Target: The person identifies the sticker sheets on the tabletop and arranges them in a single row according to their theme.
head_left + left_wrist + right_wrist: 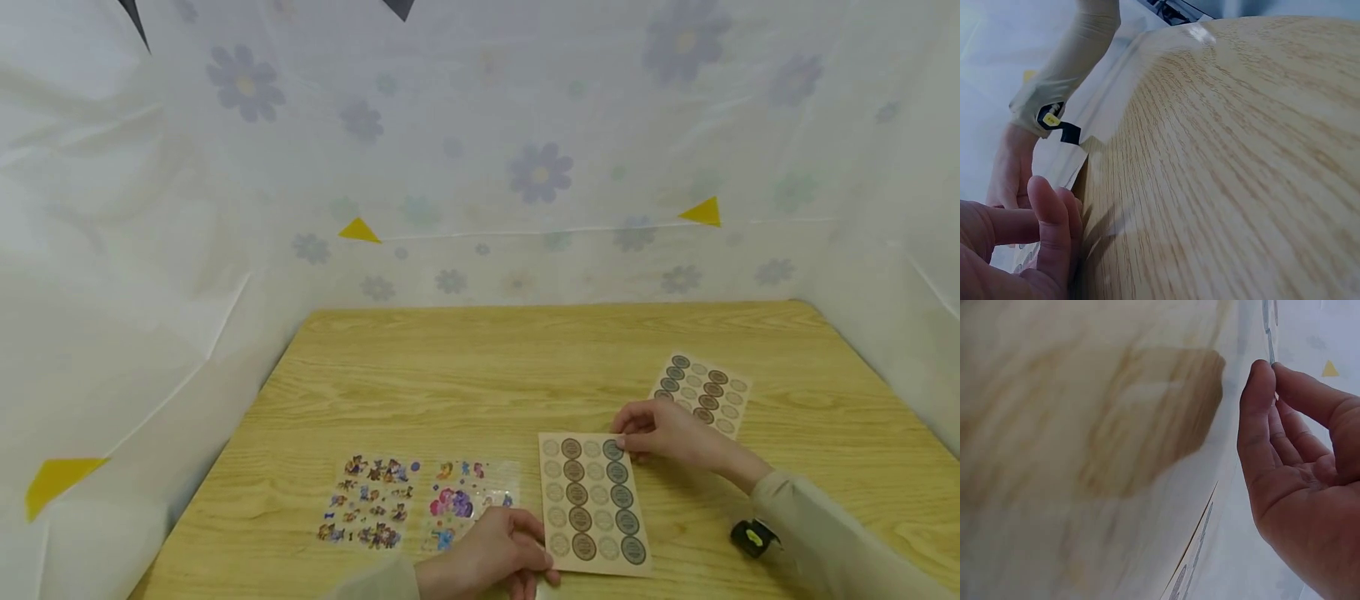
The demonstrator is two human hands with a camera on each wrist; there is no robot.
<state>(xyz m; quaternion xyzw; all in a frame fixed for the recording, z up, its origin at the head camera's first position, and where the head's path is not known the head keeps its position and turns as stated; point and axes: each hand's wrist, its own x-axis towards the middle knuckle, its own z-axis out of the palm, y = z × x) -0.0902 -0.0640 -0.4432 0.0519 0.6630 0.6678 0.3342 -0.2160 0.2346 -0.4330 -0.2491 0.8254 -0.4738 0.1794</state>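
Note:
A tan sheet of round stickers (597,504), with columns of pale and dark circles, is between my two hands in the head view. My left hand (491,550) pinches its lower left corner. At the upper right corner, my right hand (671,435) grips the edge between thumb and fingers. The right wrist view shows that right hand (1304,450) pinching the sheet, seen nearly edge-on. In the left wrist view, the fingers of my left hand (1047,237) are bent close to the wooden surface, covering most of the sheet.
A second tan sticker sheet (731,400) lies behind my right forearm. Left of the held sheet are a clear sheet of cartoon dog stickers (367,504) and one of colourful pony stickers (452,502). White flowered cloth (480,167) surrounds the wooden table (450,358).

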